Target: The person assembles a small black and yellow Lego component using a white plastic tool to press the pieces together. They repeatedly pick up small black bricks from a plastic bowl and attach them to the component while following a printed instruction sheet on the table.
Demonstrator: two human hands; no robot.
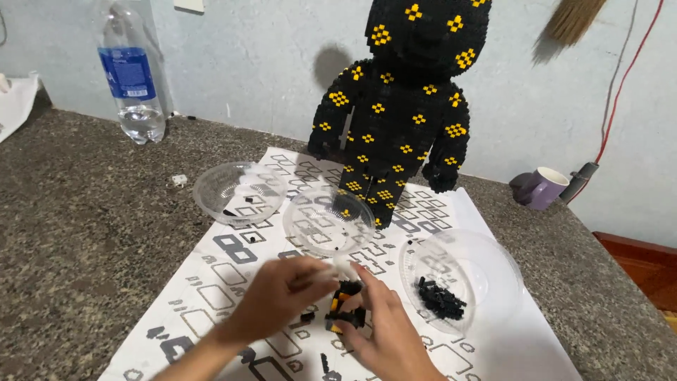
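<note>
A small black and orange brick assembly (pixel 345 305) sits low in the middle of the view, over a printed instruction sheet (pixel 233 250). My right hand (pixel 388 331) grips it from the right and below. My left hand (pixel 271 296) reaches in from the left, with its fingertips pinched on a small pale piece (pixel 341 268) pressed at the assembly's top. A tall black bear-shaped brick figure (pixel 402 99) with yellow dot clusters stands at the back of the sheet.
Three clear plastic bowls lie on the sheet: one at left (pixel 238 192), one in the middle (pixel 328 219), one at right (pixel 458 279) holding several black bricks. A water bottle (pixel 132 77) stands far left, a purple mug (pixel 544 188) far right. Speckled stone counter (pixel 84 233) all round.
</note>
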